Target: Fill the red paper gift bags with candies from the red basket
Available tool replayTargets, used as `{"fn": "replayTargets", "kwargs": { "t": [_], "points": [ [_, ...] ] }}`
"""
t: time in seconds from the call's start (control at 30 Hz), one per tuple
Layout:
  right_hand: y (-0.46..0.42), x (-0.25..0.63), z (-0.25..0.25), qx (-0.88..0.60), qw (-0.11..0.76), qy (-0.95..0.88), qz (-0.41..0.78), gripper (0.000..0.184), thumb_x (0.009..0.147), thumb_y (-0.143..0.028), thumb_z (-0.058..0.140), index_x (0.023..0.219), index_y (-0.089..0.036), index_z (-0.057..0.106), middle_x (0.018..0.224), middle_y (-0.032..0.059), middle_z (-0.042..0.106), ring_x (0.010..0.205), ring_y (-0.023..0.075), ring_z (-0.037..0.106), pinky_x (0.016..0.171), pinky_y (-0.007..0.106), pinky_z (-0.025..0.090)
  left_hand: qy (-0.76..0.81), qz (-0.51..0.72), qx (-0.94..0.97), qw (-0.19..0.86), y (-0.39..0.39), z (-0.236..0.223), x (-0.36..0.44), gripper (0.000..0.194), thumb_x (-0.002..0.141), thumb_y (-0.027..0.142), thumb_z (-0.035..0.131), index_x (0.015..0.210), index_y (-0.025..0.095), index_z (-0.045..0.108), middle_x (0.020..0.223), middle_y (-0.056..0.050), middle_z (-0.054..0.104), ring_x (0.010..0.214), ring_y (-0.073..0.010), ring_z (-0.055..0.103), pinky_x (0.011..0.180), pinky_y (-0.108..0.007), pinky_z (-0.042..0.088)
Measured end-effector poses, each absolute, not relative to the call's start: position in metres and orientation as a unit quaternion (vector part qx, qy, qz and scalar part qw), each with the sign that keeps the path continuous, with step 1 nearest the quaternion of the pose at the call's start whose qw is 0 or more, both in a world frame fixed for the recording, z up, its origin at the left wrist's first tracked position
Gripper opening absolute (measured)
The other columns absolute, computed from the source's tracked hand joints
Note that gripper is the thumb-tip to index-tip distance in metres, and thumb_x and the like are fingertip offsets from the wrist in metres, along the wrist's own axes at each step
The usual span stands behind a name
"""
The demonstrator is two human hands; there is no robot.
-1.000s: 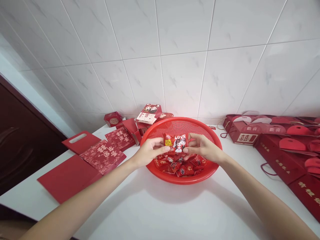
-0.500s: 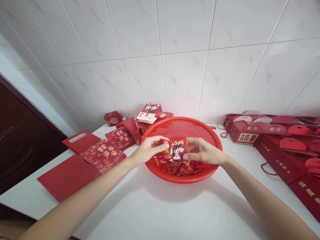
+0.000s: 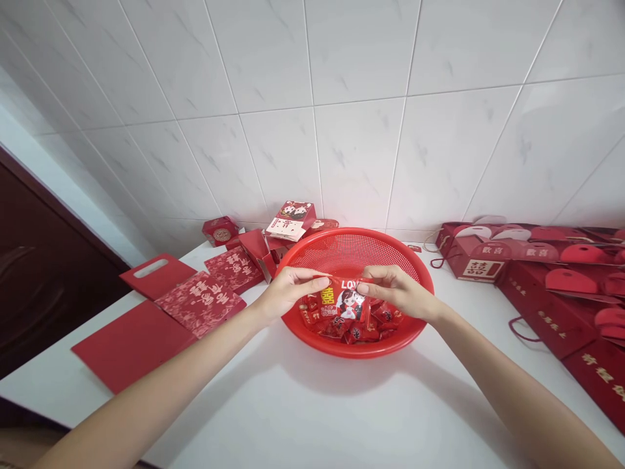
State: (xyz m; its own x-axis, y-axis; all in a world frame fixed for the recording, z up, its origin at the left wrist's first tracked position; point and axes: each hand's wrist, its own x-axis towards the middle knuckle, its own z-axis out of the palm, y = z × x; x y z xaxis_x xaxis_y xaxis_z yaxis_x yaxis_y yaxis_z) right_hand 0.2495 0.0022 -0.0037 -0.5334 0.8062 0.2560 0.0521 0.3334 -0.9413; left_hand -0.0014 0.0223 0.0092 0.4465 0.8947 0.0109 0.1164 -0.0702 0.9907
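Note:
A red candy packet [image 3: 342, 303], printed with LOVE and a cartoon couple, hangs upright over the front part of a red plastic basket [image 3: 414, 266]. My left hand [image 3: 293, 291] pinches its upper left edge between thumb and fingers. At the packet's upper right, the thumb and fingers of my right hand [image 3: 399, 291] are closed on it and cover part of the lettering. Below the packet, several red wrapped candies [image 3: 362, 332] lie in the basket. The packet hides some of them.
Left of the basket lie a flat red unfolded box [image 3: 137, 345], patterned red boxes [image 3: 234, 270] and a panda-printed box [image 3: 291, 221]. Rows of red handled gift boxes [image 3: 481, 260] stand at the right. A white tiled wall [image 3: 361, 156] rises behind the white table [image 3: 312, 417].
My right hand has shifted from the packet's right side to its upper edge. The packet now hangs slightly lower, with its left part more fully in view.

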Motion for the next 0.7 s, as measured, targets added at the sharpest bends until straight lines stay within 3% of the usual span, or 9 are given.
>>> {"fn": "replayTargets", "kwargs": {
  "t": [0.3,0.53,0.7],
  "points": [
    [0.0028,0.2488,0.0002,-0.356,0.468,-0.645,0.488,0.04,0.087,-0.052,0.07,0.071,-0.018,0.058,0.074,-0.0013,0.06,0.071,0.0122,0.058,0.071,0.025,0.05,0.416,0.308,0.612,0.597,0.0272,0.009,-0.0056,0.063,0.07,0.045,0.088,0.124,0.017,0.07,0.112,-0.01,0.077,0.101,-0.0248,0.072,0.096,-0.039,0.053],
    [0.0009,0.2503,-0.001,-0.343,0.418,-0.653,0.53,0.036,0.088,-0.053,0.069,0.081,-0.018,0.065,0.084,0.0031,0.07,0.076,0.0154,0.065,0.073,0.028,0.054,0.405,0.292,0.639,0.585,0.0245,0.0077,-0.0034,0.051,0.068,0.041,0.089,0.11,0.016,0.074,0.106,-0.008,0.078,0.1,-0.0224,0.071,0.094,-0.034,0.053],
    [0.0026,0.2514,-0.0039,-0.312,0.313,-0.688,0.575,0.035,0.082,-0.049,0.077,0.093,-0.016,0.071,0.087,0.004,0.073,0.08,0.0187,0.067,0.075,0.031,0.056,0.386,0.32,0.637,0.586,0.0238,0.0053,-0.004,0.044,0.071,0.041,0.088,0.104,0.016,0.073,0.102,-0.006,0.078,0.096,-0.02,0.072,0.089,-0.03,0.055]
  ]
}}
